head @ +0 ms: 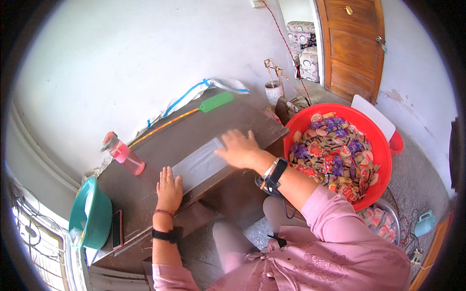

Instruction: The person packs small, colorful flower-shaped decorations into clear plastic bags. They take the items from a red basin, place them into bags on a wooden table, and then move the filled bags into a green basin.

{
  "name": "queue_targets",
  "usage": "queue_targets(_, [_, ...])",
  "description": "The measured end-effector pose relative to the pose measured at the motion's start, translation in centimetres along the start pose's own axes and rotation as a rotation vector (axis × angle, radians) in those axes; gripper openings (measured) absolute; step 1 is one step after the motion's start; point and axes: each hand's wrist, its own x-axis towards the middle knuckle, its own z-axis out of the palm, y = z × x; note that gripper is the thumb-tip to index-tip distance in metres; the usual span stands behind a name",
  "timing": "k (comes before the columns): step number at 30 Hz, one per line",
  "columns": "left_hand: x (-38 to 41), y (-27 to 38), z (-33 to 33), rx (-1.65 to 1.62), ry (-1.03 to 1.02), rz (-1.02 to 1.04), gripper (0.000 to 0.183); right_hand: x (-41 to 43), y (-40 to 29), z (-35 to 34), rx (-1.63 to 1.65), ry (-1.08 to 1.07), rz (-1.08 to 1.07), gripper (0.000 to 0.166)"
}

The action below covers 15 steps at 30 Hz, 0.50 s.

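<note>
A clear plastic bag (200, 163) lies flat along the front part of a dark brown table (127, 189). My left hand (170, 189) rests at its left end, fingers pointing away from me, with nothing held. At the bag's right end is my right hand (238, 149), palm down and fingers spread, slightly blurred and holding nothing. Whether its palm touches the bag cannot be told. Right of the table, a large red plastic tub (386, 163) holds many small wrapped sweets (335, 156) in purple, red and clear wrappers.
A pink water bottle (125, 156) and a green fly swatter (216, 102) lie towards the wall. On the left are a teal basin (98, 214) and a phone (117, 229). A metal bowl (397, 222) of packets sits below the tub, near a light-blue mug (425, 223).
</note>
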Motion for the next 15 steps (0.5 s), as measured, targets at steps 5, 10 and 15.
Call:
queue_targets(5, [0.4,5.7,0.8,0.089,-0.023,0.147,0.063,2.1,-5.4,3.6,0.213,0.033,-0.407,0.071])
queue_targets(10, [0.0,3.7,2.1,0.12,-0.065,0.123,0.057,3.9,-9.2,4.3,0.183,-0.274,-0.393,0.075])
queue_targets(15, [0.2,3.4,1.9,0.189,-0.109,0.129,0.065,4.3,-7.6,4.8,0.044,-0.177,-0.272,0.075])
